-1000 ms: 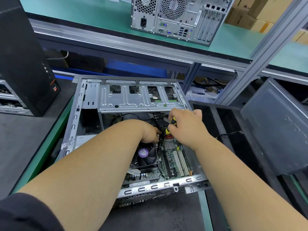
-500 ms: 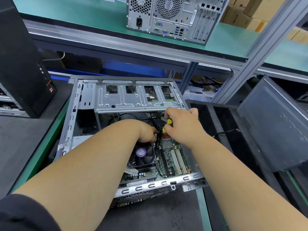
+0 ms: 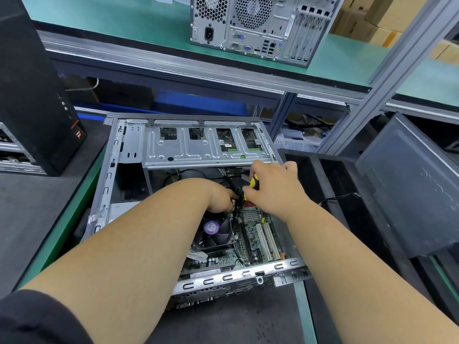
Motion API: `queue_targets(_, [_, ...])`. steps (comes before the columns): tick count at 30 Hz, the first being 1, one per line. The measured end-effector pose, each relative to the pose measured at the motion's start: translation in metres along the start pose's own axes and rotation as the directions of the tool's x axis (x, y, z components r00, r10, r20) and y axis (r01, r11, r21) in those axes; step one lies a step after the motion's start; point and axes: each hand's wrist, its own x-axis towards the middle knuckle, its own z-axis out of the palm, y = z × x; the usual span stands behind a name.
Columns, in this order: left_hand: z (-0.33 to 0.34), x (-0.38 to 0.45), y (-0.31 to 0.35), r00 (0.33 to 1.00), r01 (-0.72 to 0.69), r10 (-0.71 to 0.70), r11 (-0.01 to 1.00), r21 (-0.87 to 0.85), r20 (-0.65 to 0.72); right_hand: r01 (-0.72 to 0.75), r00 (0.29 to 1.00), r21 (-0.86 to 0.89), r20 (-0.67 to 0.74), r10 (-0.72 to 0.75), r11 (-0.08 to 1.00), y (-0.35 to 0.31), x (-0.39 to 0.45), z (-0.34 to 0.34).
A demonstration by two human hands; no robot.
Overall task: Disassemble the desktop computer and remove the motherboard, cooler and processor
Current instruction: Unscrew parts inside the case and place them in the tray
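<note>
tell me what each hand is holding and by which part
The right hand holds a screwdriver by its yellow-and-black handle. The left hand reaches among the black cables; its grip is hidden.

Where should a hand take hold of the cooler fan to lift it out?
Probably by the black square frame of the cooler fan, fingers on opposite outer edges, coming straight down from above: it lies flat, facing up in the open case, with cables along its right side.

An electronics teardown workshop: green-matted benches [image 3: 139, 23], aluminium framing [image 3: 387, 78], opened computer cases [image 3: 260, 26].
</note>
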Motion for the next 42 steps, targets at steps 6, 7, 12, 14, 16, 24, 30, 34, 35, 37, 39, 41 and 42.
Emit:
queue_targets(6, [-0.0003,-0.0003,0.0006,1.0,-0.007,0.007,1.0,0.002,0.002,0.007,1.0,0.046,-0.003,-0.007,0.999,0.0011,0.0007,0.0012])
queue_targets(7, [-0.0004,-0.0007,0.001,1.0,-0.006,0.006,1.0,0.0,0.002,0.005,1.0,0.07,-0.008,-0.004,0.998,0.0013,0.0008,0.0002])
queue_targets(12, [-0.0007,-0.0006,0.0012,1.0,-0.007,0.007,1.0,-0.009,0.002,0.009,1.0,0.061,0.015,-0.009,0.998,0.0003,-0.0001,-0.003])
queue_targets(14, [-0.0007,-0.0003,0.0008,1.0,-0.007,0.007,1.0,-0.009,0.006,-0.004,1.0,0.028,0.005,0.004,1.0,-0.0002,0.0004,-0.001])
queue_targets(16, [-0.0003,0.0003,0.0005,1.0,-0.008,0.008,1.0,-0.007,0.01,-0.009,1.0,0.009,0.007,0.009,1.0,0.0001,0.0014,0.0002])
queue_targets(24, [0.0009,0.0035,0.0012,1.0,-0.01,0.01,1.0,-0.013,0.004,-0.005,1.0,0.121,0.012,0.003,0.993,0.0006,-0.0004,-0.0036])
queue_targets(30, [0.0012,0.0039,-0.0016,1.0,0.002,-0.002,1.0,0.003,0.003,-0.004,1.0,0.019,-0.011,0.004,1.0,0.0007,0.0005,0.0017])
queue_targets(34, [0.0012,0.0054,-0.0013,1.0,0.001,-0.001,1.0,0.006,0.007,-0.006,1.0,0.075,-0.01,0.007,0.997,0.0008,0.0007,0.0004])
queue_targets(35, [0.0014,0.0058,-0.0013,1.0,0.0,0.0,1.0,0.006,0.008,-0.004,1.0,0.099,-0.011,0.005,0.995,0.0007,0.0006,-0.001])
queue_targets(37, [0.0016,0.0063,-0.0015,1.0,-0.001,0.0,1.0,0.008,0.01,0.006,1.0,0.129,-0.004,-0.005,0.992,0.0012,0.0002,-0.003])
queue_targets(39, [0.0013,0.0062,-0.0019,1.0,-0.001,0.001,1.0,0.011,0.012,0.019,1.0,0.112,0.004,-0.02,0.993,0.0009,-0.0007,-0.0037])
queue_targets(41, [0.0011,0.0063,-0.0027,1.0,-0.002,0.001,1.0,0.011,0.014,0.026,1.0,0.076,-0.014,-0.025,0.997,0.001,-0.0008,-0.0016])
queue_targets(42, [0.0009,0.0065,-0.0031,1.0,-0.002,0.002,1.0,0.011,0.016,0.022,1.0,0.064,-0.022,-0.021,0.998,0.0005,-0.0006,-0.0007])
